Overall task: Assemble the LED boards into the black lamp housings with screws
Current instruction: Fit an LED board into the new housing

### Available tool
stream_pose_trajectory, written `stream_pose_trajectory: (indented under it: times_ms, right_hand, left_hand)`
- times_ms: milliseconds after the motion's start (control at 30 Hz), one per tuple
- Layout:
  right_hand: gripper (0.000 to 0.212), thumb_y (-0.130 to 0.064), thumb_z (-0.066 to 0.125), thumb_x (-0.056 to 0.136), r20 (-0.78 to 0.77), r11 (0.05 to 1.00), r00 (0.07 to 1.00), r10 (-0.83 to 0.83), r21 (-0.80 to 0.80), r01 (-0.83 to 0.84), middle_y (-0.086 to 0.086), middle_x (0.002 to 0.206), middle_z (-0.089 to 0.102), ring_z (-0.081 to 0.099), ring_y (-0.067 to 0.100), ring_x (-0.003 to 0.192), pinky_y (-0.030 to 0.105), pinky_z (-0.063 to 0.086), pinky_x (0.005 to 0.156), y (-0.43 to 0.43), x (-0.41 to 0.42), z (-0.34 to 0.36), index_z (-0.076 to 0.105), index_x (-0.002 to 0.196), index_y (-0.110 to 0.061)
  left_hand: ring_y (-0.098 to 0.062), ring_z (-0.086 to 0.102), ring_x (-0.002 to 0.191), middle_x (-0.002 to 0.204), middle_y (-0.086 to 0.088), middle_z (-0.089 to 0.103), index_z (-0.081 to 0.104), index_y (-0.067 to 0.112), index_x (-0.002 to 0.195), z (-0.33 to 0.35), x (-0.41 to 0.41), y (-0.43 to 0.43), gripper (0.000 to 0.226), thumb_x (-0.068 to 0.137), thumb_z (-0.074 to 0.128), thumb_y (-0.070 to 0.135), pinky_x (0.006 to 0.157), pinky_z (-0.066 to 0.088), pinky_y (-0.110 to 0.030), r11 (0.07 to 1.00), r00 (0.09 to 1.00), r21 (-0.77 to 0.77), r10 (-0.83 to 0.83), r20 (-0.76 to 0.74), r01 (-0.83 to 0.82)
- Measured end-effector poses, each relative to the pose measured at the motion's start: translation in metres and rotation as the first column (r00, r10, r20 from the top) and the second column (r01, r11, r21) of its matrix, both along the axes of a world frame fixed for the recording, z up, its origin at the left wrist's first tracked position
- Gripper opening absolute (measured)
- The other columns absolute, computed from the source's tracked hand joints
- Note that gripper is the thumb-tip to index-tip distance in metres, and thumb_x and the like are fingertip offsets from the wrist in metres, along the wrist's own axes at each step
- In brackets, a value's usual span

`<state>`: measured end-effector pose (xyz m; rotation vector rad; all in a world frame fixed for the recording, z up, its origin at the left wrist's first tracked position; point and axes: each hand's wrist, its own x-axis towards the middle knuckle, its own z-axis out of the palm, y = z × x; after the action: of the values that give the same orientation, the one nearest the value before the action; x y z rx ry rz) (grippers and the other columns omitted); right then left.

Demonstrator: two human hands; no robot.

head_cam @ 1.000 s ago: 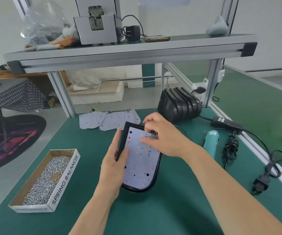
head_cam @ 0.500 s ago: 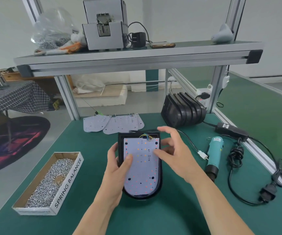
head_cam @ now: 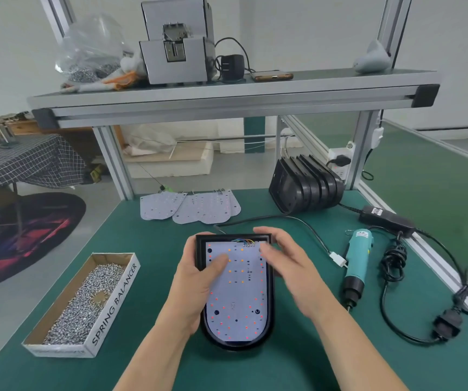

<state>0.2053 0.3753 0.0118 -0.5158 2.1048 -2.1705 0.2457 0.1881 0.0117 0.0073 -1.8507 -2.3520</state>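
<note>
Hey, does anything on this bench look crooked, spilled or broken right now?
Nothing stands out. The LED board lies square inside the black housing, held by the left hand; the right hand is blurred at its top edge. The screws sit inside their box, and I see none loose on the mat.

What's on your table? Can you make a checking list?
Surface: green table.
Job's things: board lies inside the black housing; screws fill a box at left; spare boards and stacked housings behind; screwdriver lies at right.
Clutter: bag, grey machine, phone on the shelf.
Hands: left hand grips the housing, thumb on the board; right hand blurred over its top right corner.
Cables: black cord coiled beside the screwdriver; white plug lies loose.
Surroundings: checked tablecloth and rug at left.
</note>
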Motion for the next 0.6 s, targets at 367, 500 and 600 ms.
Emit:
stream_pose_trajectory:
  times_ms: [367,500,600]
  right_hand:
    - [0.043,-0.056,0.051,0.097,0.430,0.965,0.888,0.161,-0.256,-0.051,0.006,0.118,0.075,0.072,0.019,0.108,0.030,0.058,0.083,-0.021,-0.007,-0.007,0.081,0.105,-0.025]
    - [0.051,-0.071,0.040,0.092,0.350,0.993,0.934,0.074,-0.112,-0.037,-0.006,0.103,0.078,0.074,0.008,0.095,0.025,0.055,0.079,-0.025,-0.004,-0.009,0.081,0.091,-0.040]
    - [0.069,-0.073,0.039,0.089,0.363,0.968,0.915,0.174,-0.232,-0.092,0.005,0.124,0.072,0.067,0.019,0.118,0.038,0.049,0.102,-0.020,-0.005,-0.012,0.077,0.115,-0.022]
  left_hand:
    - [-0.035,0.072,0.103,0.119,-0.014,0.072,0.064,0.020,0.115,0.005,0.009,-0.005,0.042,0.078,0.084,0.023,0.076,0.060,-0.043,0.990,0.992,0.112,-0.096,0.085,0.086]
    - [-0.038,0.073,0.099,0.113,-0.015,0.074,0.067,0.022,0.109,0.001,0.010,0.000,0.042,0.072,0.087,0.019,0.075,0.060,-0.046,0.996,0.996,0.090,-0.008,0.089,0.000]
    - [-0.037,0.074,0.096,0.109,-0.014,0.075,0.068,0.024,0.104,0.001,0.009,-0.001,0.036,0.076,0.085,0.012,0.072,0.061,-0.043,0.998,0.995,0.047,0.036,0.090,-0.040]
